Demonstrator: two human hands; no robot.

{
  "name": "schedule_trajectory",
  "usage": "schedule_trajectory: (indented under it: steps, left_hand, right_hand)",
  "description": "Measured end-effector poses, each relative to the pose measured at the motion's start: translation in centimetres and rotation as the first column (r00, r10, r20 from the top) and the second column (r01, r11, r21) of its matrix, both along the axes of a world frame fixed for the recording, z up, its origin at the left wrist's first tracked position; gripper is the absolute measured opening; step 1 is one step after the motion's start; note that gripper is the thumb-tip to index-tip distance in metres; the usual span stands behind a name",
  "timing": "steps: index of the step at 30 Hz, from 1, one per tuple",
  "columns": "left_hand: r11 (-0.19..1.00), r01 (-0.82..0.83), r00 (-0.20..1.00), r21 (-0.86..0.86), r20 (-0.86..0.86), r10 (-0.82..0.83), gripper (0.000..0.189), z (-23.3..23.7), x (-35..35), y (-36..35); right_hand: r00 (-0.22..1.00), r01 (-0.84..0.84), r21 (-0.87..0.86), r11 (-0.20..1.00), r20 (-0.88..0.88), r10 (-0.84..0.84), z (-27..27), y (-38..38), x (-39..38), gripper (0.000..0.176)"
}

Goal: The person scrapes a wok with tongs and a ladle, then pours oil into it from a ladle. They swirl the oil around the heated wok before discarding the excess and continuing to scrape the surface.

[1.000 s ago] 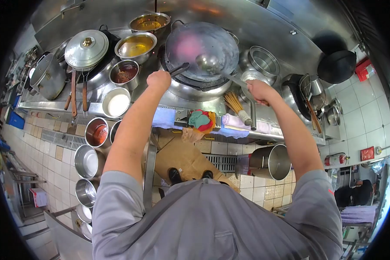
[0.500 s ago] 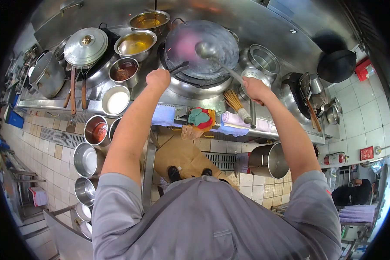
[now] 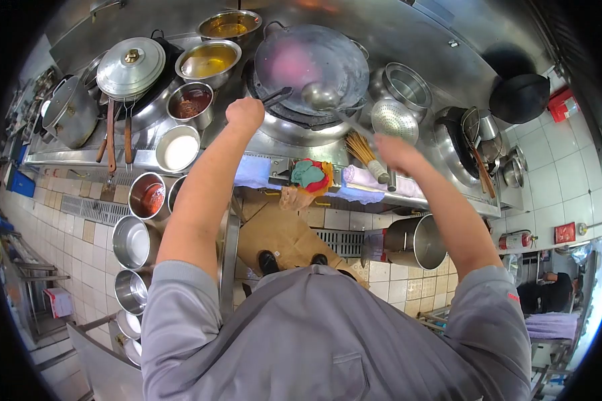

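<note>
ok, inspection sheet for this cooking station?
surface: steel range, crowded end to end.
job's things: wok on the burner, with the ladle bowl-end inside it.
clutter: sauce bowls, lidded pot, skimmer, bamboo brush, cloths on the front edge.
hands: left hand shut on the wok handle; right hand shut on the ladle's long handle.
cables: nothing seen.
surroundings: tiled floor, cardboard underfoot, steel bucket, second person low at the right edge.
</note>
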State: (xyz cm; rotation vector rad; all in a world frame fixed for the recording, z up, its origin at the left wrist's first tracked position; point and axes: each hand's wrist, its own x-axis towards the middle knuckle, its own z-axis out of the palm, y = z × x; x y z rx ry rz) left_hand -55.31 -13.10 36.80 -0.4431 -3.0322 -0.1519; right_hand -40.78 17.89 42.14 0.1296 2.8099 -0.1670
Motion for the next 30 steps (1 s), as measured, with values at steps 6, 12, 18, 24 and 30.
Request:
schedule_trajectory:
  steps: [6,12,18,24,30]
  left_hand:
    - [0.997,-0.03,0.993,-0.078,0.111,0.039,0.026,2.0,0.8,0.1]
    - [0.997,-0.04,0.993,-0.068,0.104,0.047,0.025,1.4,0.7,-0.7]
    - [0.996,-0.04,0.998,-0.083,0.043,0.043,0.024,2.0,0.5,-1.2]
    - [0.994,-0.046,0.999,-0.104,0.019,0.048,0.024,2.3,-0.4,-1.4]
    - [0.995,0.02,1.0,-0.098,-0.021,-0.022,0.023,3.0,-0.2,-1.1]
  right_hand:
    - [0.941,0.304,-0.21,0.929,0.221,-0.258,5.4,-0.9,-1.8,0.033]
    - [0.928,-0.246,0.237,0.94,-0.223,0.299,-4.2,4.6,-1.0,0.03]
    - [0.992,0.114,0.009,0.993,0.056,-0.114,5.4,-0.9,-2.0,0.023]
    - [0.953,0.033,-0.089,0.995,-0.296,-0.058,0.7,-1.3,-1.5,0.023]
    - [0.979,0.204,-0.362,0.909,0.099,-0.181,0.2,-1.6,-1.5,0.024]
